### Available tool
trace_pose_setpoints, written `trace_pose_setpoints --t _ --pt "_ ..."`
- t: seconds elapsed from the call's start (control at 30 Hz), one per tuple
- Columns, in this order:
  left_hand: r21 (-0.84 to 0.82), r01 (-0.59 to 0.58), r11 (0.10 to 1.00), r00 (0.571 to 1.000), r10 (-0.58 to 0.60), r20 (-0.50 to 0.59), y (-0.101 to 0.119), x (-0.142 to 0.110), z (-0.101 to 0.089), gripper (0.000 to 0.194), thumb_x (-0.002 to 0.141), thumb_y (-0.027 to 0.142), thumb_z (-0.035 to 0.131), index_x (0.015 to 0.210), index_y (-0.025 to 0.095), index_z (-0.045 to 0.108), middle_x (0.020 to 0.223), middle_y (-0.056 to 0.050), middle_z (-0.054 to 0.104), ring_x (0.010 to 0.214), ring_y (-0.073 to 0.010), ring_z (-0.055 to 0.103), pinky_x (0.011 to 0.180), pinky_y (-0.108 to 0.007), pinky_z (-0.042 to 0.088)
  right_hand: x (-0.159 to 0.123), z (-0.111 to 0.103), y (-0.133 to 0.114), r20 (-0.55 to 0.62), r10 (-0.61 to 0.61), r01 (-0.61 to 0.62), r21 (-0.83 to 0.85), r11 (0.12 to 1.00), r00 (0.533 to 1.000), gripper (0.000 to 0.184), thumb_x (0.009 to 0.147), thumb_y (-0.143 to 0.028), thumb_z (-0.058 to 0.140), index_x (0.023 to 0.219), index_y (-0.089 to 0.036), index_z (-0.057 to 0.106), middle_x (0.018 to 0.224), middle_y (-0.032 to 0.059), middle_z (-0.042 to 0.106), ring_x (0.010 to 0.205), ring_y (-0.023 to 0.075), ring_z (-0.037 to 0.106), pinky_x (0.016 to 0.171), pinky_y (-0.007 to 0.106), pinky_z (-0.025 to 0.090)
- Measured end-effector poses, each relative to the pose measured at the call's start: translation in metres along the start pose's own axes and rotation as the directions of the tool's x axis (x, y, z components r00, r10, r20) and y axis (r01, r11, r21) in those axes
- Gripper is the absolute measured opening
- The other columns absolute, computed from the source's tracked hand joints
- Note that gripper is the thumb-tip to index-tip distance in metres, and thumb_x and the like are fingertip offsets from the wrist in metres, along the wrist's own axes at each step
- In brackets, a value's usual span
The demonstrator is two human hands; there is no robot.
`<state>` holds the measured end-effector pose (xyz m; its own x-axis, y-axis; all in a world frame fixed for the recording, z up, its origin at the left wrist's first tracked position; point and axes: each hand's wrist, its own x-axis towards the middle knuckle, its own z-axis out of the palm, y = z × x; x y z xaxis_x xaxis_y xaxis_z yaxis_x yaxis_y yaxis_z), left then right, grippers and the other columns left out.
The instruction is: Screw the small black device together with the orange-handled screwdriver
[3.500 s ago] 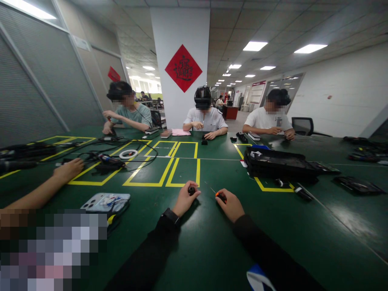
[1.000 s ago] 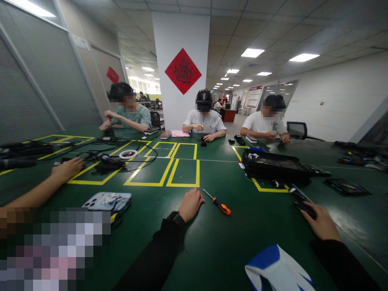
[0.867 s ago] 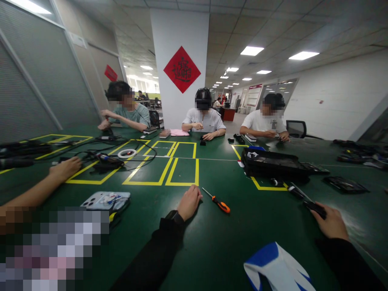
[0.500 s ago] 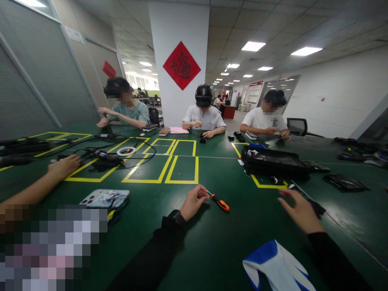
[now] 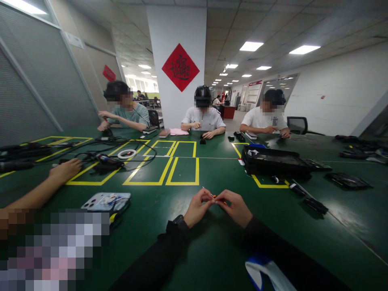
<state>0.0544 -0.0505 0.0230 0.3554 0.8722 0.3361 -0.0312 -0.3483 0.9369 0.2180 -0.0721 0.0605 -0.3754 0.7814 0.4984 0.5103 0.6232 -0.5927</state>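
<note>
My left hand [image 5: 197,207] pinches a small screwdriver [image 5: 214,196] over the green table, its metal tip poking up past the fingers. My right hand [image 5: 238,208] is closed on the orange-and-black handle, most of which the fingers hide. Both hands meet at the fingertips. Partly behind my right sleeve lies a white and blue cloth item [image 5: 271,275], near the table's front.
A black open case [image 5: 279,161] stands right of centre, with black cylindrical parts [image 5: 315,205] nearer me. On the left are a phone-like device [image 5: 106,201], tangled cables, a white ring [image 5: 126,154] and another person's hand [image 5: 65,171]. Three people sit opposite.
My right hand has moved left from beside the black parts and closed on the screwdriver's handle. My left hand keeps its pinch on the screwdriver.
</note>
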Motion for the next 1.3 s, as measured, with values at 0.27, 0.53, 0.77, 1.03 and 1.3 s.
trace_pose_setpoints --t 0.27,0.53,0.77,1.03,1.3 --pt "0.55 -0.174 0.817 0.983 0.115 0.14 0.001 -0.004 0.0 0.041 0.081 0.036 0.046 0.119 0.021 0.043 0.13 -0.01 0.041 0.121 -0.0216 0.036 0.101 -0.041 0.026 -0.062 -0.085 0.077 -0.225 0.154 -0.237 -0.411 0.881 0.962 0.022 0.081 -0.036 0.046 0.088 -0.021 0.06 0.088 0.006 0.06 0.083 0.0214 0.056 0.076 0.038 0.045" --pt "0.701 -0.289 0.652 0.939 0.051 0.34 -0.006 -0.003 0.001 0.053 0.081 0.04 0.044 0.13 0.025 0.031 0.139 -0.007 0.03 0.129 -0.0201 0.024 0.105 -0.042 0.018 -0.161 -0.201 0.172 -0.567 0.139 -0.569 -0.714 0.408 0.812 0.026 0.082 -0.031 0.036 0.092 -0.019 0.057 0.097 0.0134 0.057 0.089 0.0258 0.051 0.075 0.036 0.04" --pt "0.673 -0.265 0.691 0.948 0.057 0.315 -0.008 -0.003 -0.001 0.054 0.08 0.041 0.046 0.13 0.026 0.032 0.138 -0.006 0.032 0.127 -0.0213 0.028 0.103 -0.041 0.023 -0.166 -0.209 0.192 -0.554 0.238 -0.602 -0.751 0.271 0.798 0.027 0.082 -0.03 0.036 0.093 -0.019 0.057 0.093 0.0123 0.059 0.079 0.0255 0.053 0.061 0.035 0.038" --pt "0.683 -0.271 0.678 0.945 0.052 0.323 -0.008 -0.003 -0.001 0.054 0.081 0.042 0.044 0.131 0.026 0.031 0.138 -0.006 0.032 0.127 -0.0215 0.028 0.103 -0.042 0.022 -0.17 -0.215 0.198 -0.561 0.271 -0.618 -0.753 0.225 0.782 0.028 0.082 -0.031 0.035 0.095 -0.02 0.058 0.089 0.0106 0.06 0.077 0.0251 0.053 0.055 0.033 0.035" --pt "0.695 -0.271 0.666 0.943 0.038 0.331 -0.007 -0.002 -0.001 0.054 0.081 0.042 0.043 0.131 0.025 0.029 0.138 -0.006 0.032 0.127 -0.0211 0.027 0.104 -0.041 0.021 -0.17 -0.218 0.199 -0.543 0.341 -0.621 -0.761 0.188 0.768 0.03 0.083 -0.033 0.036 0.097 -0.02 0.059 0.09 0.0115 0.06 0.077 0.025 0.052 0.054 0.032 0.034"
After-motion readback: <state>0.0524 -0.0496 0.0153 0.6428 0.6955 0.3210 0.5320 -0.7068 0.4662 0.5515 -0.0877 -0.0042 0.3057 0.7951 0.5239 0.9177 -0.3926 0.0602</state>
